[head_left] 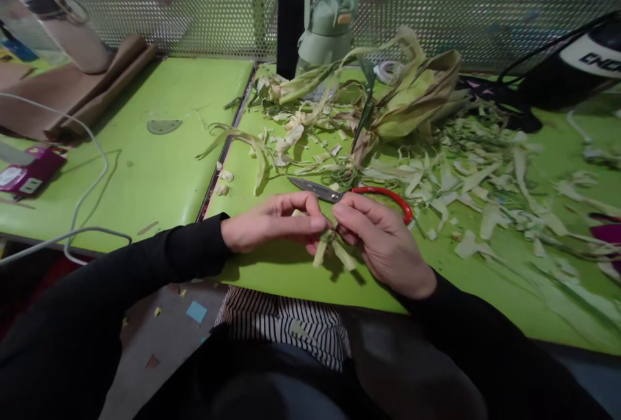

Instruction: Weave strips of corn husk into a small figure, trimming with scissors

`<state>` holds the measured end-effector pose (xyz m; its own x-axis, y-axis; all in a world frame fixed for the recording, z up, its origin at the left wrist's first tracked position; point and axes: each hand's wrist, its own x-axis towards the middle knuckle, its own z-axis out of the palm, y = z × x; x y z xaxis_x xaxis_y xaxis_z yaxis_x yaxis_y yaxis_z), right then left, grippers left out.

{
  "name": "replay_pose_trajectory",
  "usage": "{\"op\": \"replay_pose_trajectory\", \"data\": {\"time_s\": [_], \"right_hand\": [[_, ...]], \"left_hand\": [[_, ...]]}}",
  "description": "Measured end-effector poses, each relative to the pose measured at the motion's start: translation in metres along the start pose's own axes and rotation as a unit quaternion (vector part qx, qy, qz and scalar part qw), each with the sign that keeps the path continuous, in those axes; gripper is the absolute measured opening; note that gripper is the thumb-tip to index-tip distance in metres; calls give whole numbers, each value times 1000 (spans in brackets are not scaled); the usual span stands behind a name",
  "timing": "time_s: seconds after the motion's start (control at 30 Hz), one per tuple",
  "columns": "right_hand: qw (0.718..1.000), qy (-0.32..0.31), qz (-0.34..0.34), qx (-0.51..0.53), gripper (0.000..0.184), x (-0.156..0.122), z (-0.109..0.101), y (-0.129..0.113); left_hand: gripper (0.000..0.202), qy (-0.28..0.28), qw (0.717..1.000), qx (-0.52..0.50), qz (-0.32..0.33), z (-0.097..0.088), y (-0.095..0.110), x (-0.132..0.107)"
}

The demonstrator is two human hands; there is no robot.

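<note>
Between my two hands is a small tied bundle of pale green corn husk [334,248], its two short tails hanging down over the table edge side. My left hand [286,219] pinches it from the left with thumb and fingers. From the right, my right hand [383,239] pinches the same piece with thumb and forefinger; the exact spot is hidden by the fingertips. Just beyond the hands lie scissors [383,193] with red handles and dark blades pointing left. A large bunch of corn husks [417,103] rests behind them, with cut husk scraps [451,174] spread to the right.
A pale green bottle [325,38] and a black phone-like slab [290,35] stand against the perforated metal screen [204,12]. On the left are brown paper [92,96], a pink tumbler [72,32], a purple device [32,171] and a white cable [92,187]. A black bottle [572,64] leans at right.
</note>
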<state>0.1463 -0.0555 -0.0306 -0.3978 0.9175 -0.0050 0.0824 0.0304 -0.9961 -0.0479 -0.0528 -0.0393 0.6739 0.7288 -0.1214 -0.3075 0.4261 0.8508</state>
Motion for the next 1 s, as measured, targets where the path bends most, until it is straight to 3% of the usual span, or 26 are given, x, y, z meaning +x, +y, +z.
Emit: {"op": "replay_pose_trajectory", "data": {"time_s": [0.13, 0.33, 0.57, 0.8, 1.0], "right_hand": [[998, 3, -4, -55, 40, 5, -4, -2], [991, -28, 21, -130, 41, 6, -11, 2], [973, -23, -69, -218, 26, 5, -11, -3], [984, -14, -45, -169, 30, 0, -6, -6], [986, -14, -31, -166, 33, 2, -3, -8]], "left_hand": [[26, 17, 1000, -23, -11, -2, -1, 4], [20, 86, 995, -6, 51, -7, 1, 8], [22, 100, 984, 104, 101, -9, 11, 5], [24, 81, 979, 169, 76, -8, 9, 3], [24, 20, 999, 41, 23, -11, -1, 12]]}}
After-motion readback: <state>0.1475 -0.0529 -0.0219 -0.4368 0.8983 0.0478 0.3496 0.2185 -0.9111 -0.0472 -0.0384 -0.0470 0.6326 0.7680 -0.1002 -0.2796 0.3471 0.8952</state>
